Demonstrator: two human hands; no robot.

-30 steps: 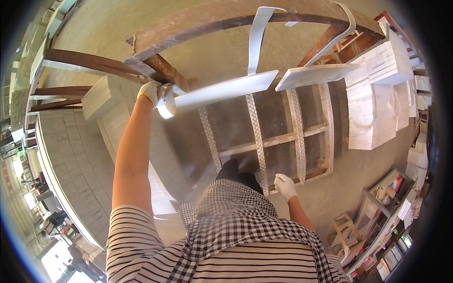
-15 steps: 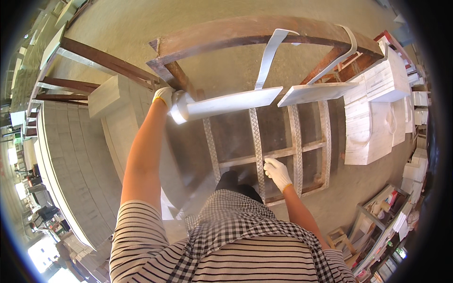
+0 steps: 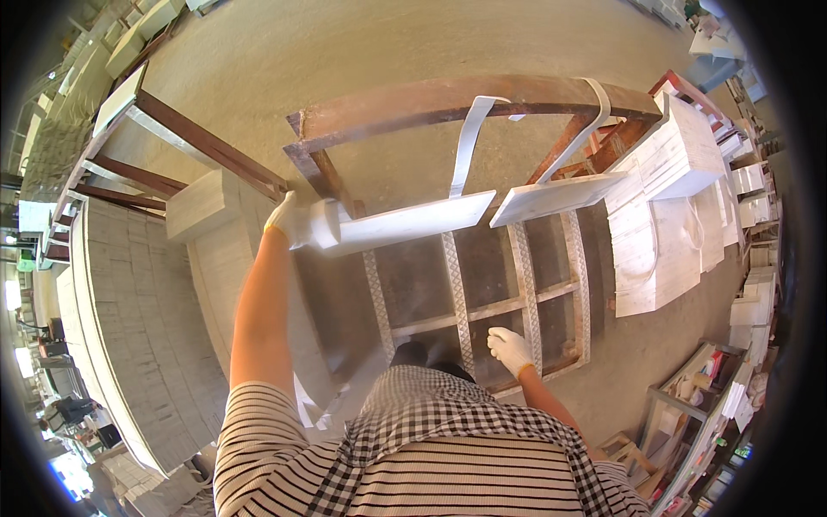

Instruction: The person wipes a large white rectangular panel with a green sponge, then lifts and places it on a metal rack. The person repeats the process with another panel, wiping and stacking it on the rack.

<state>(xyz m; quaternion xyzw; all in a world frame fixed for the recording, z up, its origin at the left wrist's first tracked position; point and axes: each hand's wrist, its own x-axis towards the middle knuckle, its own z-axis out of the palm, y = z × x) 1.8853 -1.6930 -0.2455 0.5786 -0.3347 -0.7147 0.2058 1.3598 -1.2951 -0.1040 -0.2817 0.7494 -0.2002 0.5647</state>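
Since prev. frame, your R hand (image 3: pixel 511 351) is drawn back a bit toward you, off the crossbar (image 3: pixel 493 308) of floor grid (image 3: pixel 457 295); view also shifts, so rusty beam (image 3: pixel 388 109) appears lower. Head cam: your L hand (image 3: pixel 282 219), gloved, is at the left end of long white board (image 3: pixel 422 221), just beside white curved band (image 3: pixel 326 226); blur there, so I cannot tell if its fingers pinch smth. R hand, also gloved, is w/ fingers curled, above the grid; how tight, cannot tell. Second white board (image 3: pixel 556 198) lies to right, w/ small gap.
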